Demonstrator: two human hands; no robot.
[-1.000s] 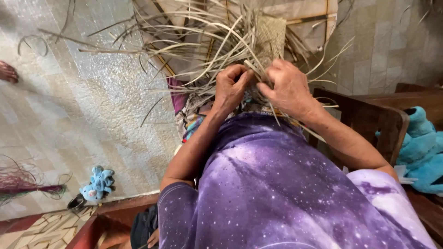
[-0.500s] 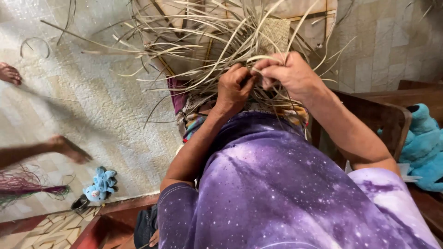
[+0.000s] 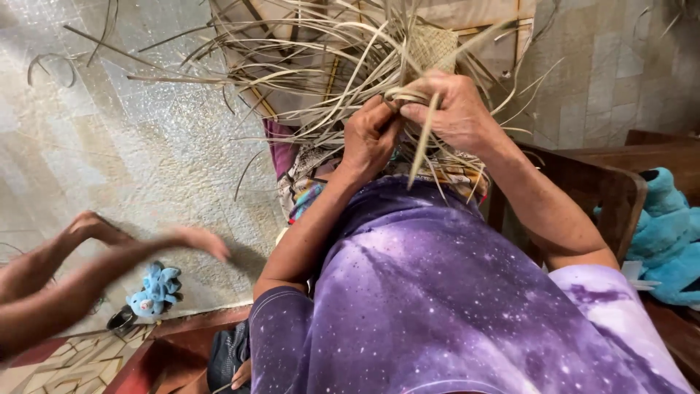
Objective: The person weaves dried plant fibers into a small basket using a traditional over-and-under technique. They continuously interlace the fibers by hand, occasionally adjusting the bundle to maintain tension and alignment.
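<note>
My left hand (image 3: pixel 368 138) and my right hand (image 3: pixel 452 109) are together in front of my chest, both pinching pale dried straw strips (image 3: pixel 321 66) that fan out loosely up and to the left. A woven patch of the strips (image 3: pixel 432 45) sits just above my right hand. One strip hangs down from my right hand's fingers. I wear a purple speckled shirt (image 3: pixel 437 292).
Another person's bare legs and feet (image 3: pixel 95 255) reach in from the left, blurred, over the pale patterned floor (image 3: pixel 109 146). A small blue soft toy (image 3: pixel 153 288) lies on the floor. A larger blue plush (image 3: pixel 667 233) sits on wooden furniture (image 3: pixel 598 190) at right.
Both hands have lifted slightly and the right hand has pulled a strip over. The other person's legs have come further into view from the left.
</note>
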